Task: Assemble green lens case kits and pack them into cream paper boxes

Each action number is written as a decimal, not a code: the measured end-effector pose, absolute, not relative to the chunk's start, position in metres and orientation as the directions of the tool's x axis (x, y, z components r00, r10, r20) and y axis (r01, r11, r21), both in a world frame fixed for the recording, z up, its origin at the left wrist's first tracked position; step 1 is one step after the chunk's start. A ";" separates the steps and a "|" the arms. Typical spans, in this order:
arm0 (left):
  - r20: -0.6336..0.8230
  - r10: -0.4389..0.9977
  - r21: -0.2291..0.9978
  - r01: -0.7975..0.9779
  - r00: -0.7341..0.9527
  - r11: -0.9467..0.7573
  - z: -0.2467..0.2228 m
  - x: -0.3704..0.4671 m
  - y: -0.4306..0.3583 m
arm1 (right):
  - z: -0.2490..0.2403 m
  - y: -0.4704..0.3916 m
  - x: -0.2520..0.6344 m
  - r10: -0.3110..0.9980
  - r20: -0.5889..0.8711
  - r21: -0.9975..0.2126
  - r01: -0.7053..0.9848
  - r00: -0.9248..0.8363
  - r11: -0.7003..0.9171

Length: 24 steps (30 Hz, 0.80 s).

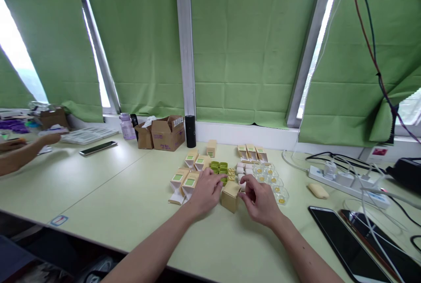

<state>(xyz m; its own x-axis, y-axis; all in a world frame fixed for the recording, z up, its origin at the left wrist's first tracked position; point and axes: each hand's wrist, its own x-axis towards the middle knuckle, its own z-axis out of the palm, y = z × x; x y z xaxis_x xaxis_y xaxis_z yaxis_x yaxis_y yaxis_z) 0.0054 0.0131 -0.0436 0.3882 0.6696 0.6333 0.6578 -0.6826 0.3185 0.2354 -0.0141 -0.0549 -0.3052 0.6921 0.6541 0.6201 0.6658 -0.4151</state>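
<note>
A small plain brown cardboard box (229,201) stands on the table between my two hands. My left hand (205,192) is at its left side, thumb by the near corner and index finger reaching over the back. At the box's right edge, my right hand (259,199) has its fingers curled and thumb tip touching. Behind the box are green cups (223,165), small yellow pieces (231,172), white round pieces (248,166) and clear containers with yellow centres (282,196). Folded boxes with green labels (178,178) lie left of my left hand.
More boxes (251,151) stand at the back, near a black cylinder (190,131) and open cartons (167,134). On the right are a power strip (348,184), cables, a beige oval object (318,191) and a phone (342,239). Another person's arm (26,156) reaches in at left.
</note>
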 end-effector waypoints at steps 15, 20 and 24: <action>0.649 0.647 0.326 0.621 0.401 -0.712 -0.044 0.005 0.015 | -0.057 -0.012 0.235 0.723 0.617 -0.392 0.676 -0.310 0.624; 0.649 0.650 0.336 0.617 0.396 -0.712 -0.043 0.005 0.013 | -0.060 -0.007 0.236 0.738 0.621 -0.378 0.724 -0.265 0.577; 0.661 0.627 0.321 0.599 0.413 -0.734 -0.043 0.004 0.011 | -0.064 -0.002 0.236 0.767 0.605 -0.371 0.776 -0.214 0.510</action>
<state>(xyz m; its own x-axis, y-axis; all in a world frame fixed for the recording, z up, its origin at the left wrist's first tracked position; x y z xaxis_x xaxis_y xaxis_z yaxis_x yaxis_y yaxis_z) 0.0044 0.0114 -0.0425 0.4135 0.6265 0.6607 0.5986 -0.7338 0.3213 0.2361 -0.0025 -0.0643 -0.2139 0.7667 0.6054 0.7762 0.5097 -0.3712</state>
